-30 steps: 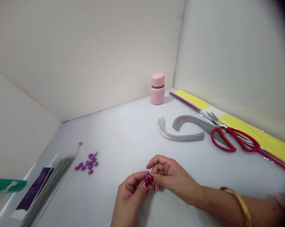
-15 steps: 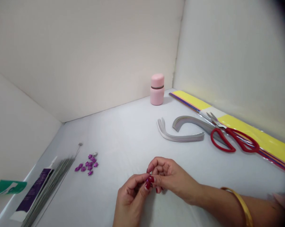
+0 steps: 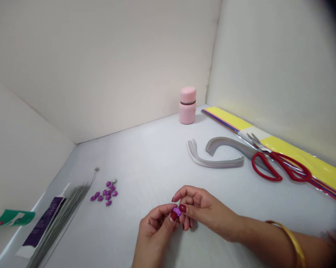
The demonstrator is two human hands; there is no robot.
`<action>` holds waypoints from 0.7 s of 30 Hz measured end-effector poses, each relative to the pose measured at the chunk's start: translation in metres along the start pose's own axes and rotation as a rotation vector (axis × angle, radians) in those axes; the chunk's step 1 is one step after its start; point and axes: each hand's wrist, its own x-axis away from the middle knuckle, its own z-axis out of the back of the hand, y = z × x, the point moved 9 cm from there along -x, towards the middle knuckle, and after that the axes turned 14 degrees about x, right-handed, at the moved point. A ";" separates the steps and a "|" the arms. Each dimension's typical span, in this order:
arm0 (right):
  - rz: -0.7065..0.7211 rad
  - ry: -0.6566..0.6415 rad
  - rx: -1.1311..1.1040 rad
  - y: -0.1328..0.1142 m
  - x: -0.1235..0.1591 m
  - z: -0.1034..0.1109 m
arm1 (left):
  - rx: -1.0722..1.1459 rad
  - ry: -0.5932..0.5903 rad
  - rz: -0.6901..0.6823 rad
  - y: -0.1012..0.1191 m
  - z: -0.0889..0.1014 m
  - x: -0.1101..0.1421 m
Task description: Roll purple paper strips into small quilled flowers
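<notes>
A small glittery purple bead-like piece is pinched at the fingertips of both hands. My left hand grips it from below with thumb and forefinger, and my right hand presses it from the other side with its thumb and fingers. Its exact shape is partly hidden by my fingers. Up and to the left of my hands lies a small cluster of similar purple pieces on the white surface, not touching either hand.
A bundle of thin grey wires lies beside a purple-labelled tube, with a green packet at far left. Further back are a pink jar, curved grey paper strips, red-handled scissors and yellow sheets.
The purple piece now shows clearly between my fingertips, where earlier my fingers mostly hid it. My hands have barely moved, and the whole scene has shifted slightly right in view.
</notes>
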 end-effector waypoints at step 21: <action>0.035 0.057 0.245 0.003 0.002 0.002 | -0.063 0.094 -0.051 0.002 0.011 0.002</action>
